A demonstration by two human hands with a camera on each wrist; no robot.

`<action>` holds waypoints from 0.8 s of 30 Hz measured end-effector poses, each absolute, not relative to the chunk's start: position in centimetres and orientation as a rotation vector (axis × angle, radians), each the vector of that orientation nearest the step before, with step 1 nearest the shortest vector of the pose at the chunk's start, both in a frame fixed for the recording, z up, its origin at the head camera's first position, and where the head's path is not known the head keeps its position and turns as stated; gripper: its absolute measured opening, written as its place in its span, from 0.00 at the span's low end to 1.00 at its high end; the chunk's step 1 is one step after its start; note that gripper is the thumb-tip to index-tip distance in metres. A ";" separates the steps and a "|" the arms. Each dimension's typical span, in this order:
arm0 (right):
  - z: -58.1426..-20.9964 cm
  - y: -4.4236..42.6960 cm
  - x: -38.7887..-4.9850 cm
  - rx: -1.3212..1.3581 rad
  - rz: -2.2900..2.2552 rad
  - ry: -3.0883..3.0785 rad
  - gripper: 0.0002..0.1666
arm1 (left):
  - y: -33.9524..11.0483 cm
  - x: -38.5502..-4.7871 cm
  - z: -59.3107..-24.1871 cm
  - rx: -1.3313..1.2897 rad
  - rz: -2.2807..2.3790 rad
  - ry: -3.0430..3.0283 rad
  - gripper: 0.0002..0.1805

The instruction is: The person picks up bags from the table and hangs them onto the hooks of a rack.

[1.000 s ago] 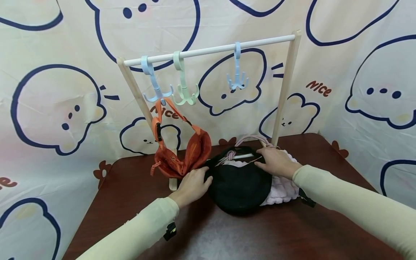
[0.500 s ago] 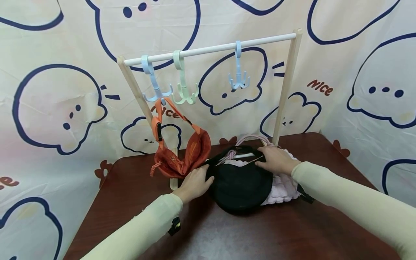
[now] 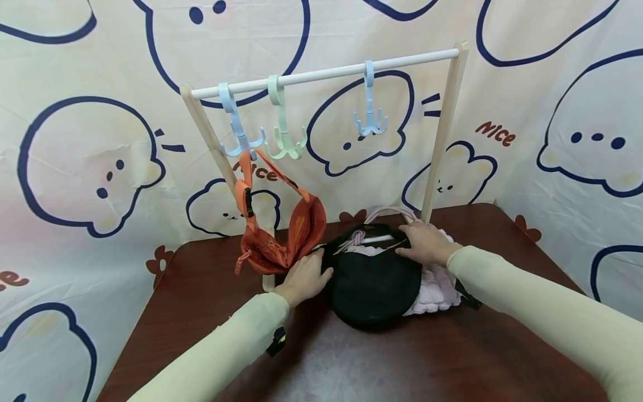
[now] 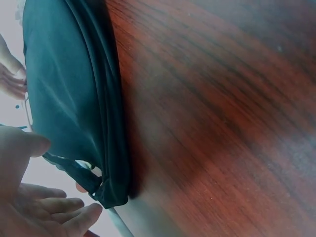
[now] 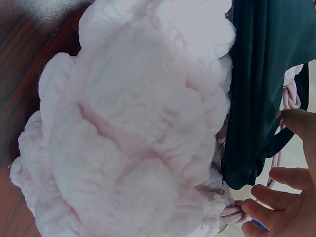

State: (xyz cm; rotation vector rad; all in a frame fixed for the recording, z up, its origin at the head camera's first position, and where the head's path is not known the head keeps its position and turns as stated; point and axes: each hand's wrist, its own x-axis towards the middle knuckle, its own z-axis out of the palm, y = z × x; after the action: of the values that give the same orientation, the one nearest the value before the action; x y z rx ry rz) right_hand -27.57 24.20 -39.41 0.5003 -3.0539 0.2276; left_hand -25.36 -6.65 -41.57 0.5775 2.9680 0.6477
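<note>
A black rounded bag lies on the table with its strap looped at the top. Behind it and to its right is a puffy pale pink bag with pink cord handles. My left hand is at the black bag's left end; in the left wrist view its fingers are fairly straight and the thumb stands apart. At the other end is my right hand, thumb by the black strap and fingers extended near the pink cord, a gap between them. Whether the fingertips press the cloth is unclear.
A wooden rack with a white rail stands behind. From it hang a blue hook, a green hook and another blue hook. An orange bag hangs from the left blue hook, close to my left hand. The table is dark brown.
My left hand has shifted slightly right and up along the black bag's left end. The right hand and both bags stay nearly where they were.
</note>
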 end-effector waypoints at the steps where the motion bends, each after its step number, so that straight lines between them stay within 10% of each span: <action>1: -39.4 24.2 -27.6 0.503 0.213 -3.052 0.38 | -6.6 -25.4 -41.6 0.573 0.643 2.968 0.33; 24: -39.7 23.6 -28.2 0.456 0.186 -3.113 0.39 | -5.5 -27.2 -43.1 0.484 0.523 2.939 0.39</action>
State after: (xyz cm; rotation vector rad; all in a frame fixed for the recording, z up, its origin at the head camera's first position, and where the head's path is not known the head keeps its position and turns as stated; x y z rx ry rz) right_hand -28.21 23.62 -39.70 0.4557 -3.1130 0.1855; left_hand -27.23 -5.46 -43.12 0.4837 2.9386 0.5230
